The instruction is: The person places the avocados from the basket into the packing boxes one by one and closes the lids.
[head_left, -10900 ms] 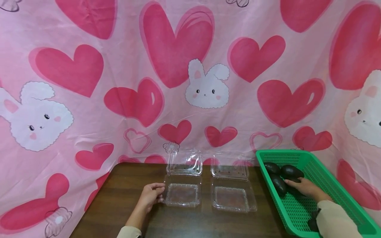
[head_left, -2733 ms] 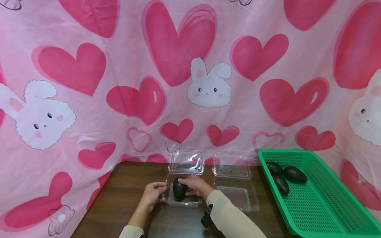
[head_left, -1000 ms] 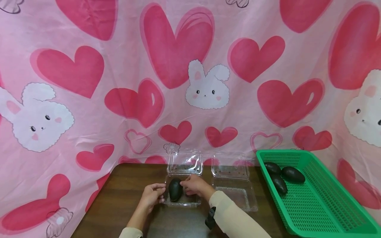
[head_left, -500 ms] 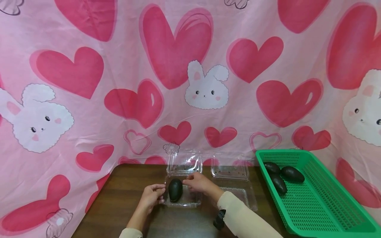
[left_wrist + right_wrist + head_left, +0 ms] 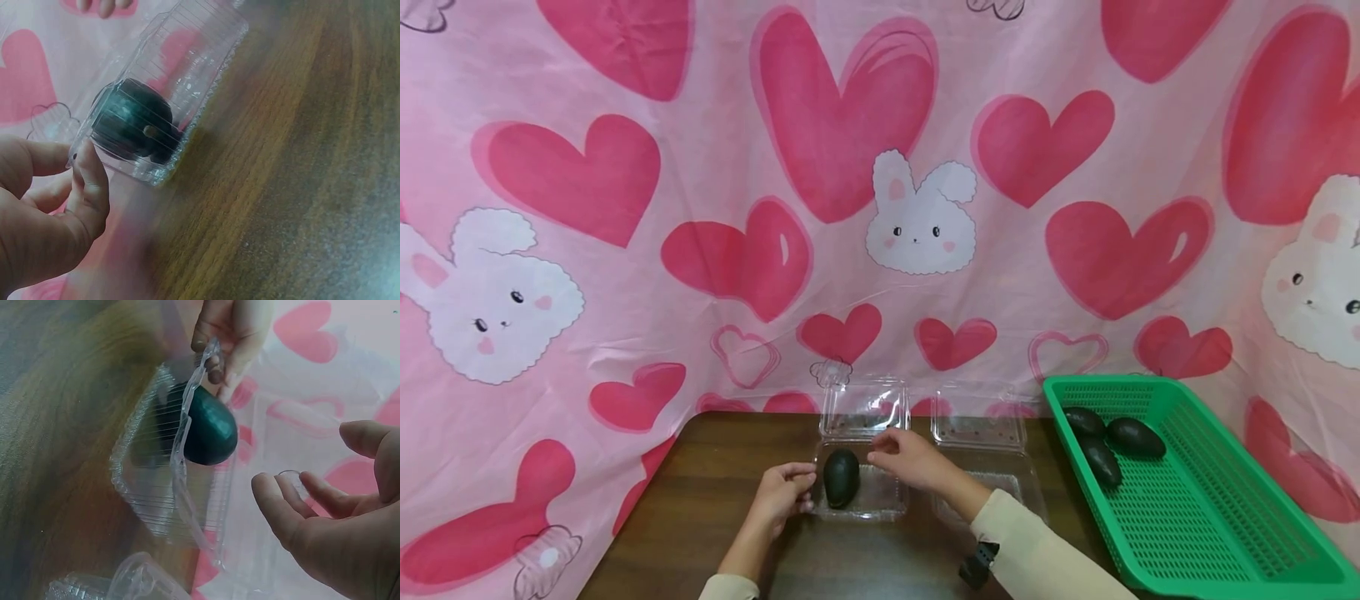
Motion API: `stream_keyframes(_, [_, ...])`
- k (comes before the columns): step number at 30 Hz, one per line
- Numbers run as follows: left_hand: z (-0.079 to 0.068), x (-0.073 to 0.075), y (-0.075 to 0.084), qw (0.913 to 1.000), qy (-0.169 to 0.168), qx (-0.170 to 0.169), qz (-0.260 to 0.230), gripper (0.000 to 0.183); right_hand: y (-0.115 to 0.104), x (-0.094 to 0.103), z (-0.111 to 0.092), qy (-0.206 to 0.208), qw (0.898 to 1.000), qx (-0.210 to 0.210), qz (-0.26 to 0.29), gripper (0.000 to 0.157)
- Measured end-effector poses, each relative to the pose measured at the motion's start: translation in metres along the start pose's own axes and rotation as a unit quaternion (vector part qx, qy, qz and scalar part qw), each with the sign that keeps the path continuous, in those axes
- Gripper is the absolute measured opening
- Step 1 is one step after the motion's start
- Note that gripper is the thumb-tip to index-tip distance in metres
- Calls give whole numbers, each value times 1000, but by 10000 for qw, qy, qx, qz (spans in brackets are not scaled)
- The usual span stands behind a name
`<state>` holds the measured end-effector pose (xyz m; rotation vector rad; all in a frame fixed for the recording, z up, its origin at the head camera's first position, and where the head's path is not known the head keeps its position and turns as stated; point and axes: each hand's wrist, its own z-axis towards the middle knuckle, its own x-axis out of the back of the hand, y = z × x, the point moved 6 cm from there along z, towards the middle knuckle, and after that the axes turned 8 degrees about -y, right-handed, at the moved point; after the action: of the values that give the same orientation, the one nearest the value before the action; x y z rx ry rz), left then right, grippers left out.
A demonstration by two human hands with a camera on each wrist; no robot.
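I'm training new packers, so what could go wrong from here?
The dark fruit lies in one side of the clear box, untouched by the right hand, so it might roll. The left hand pinches the box's edge; a tug could shift it. The right forearm passes over the second box and may knock it.

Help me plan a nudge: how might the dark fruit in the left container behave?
The dark fruit would probably roll, being egg-shaped. It looks glossy, so might feel slippery. Its clear container has raised walls, likely limiting travel.

Pink heart-print cloth [image 5: 842,271] behind wooden table [image 5: 722,467]
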<state>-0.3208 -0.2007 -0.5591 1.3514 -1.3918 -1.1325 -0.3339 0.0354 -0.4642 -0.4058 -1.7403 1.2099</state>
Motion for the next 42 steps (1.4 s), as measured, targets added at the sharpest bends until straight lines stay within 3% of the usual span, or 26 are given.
stream_keyframes(5, [-1, 1, -2, 10000, 47, 14, -10, 26, -1, 3, -13, 50, 9998, 138, 101, 41])
stream_keyframes(14, [-2, 3, -2, 10000, 26, -31, -10, 26, -4, 15, -38, 494, 9978, 245, 379, 35])
stream_keyframes(19, [-1, -1, -5, 10000, -62, -36, -33, 27, -5, 35, -54, 803, 9953, 430, 336, 34])
stream_keyframes(27, [1, -2, -6, 9999, -129, -47, -67, 28, 2, 76, -85, 1088, 9937, 96, 252, 46])
stream_keyframes(32, [2, -1, -4, 9998, -165, -80, -63, 29, 7, 101, -101, 1236, 9921, 195, -27, 51])
stream_keyframes(42, [2, -1, -3, 9998, -98, -129, -105, 28, 16, 130, -122, 1492, 9873, 434, -338, 48])
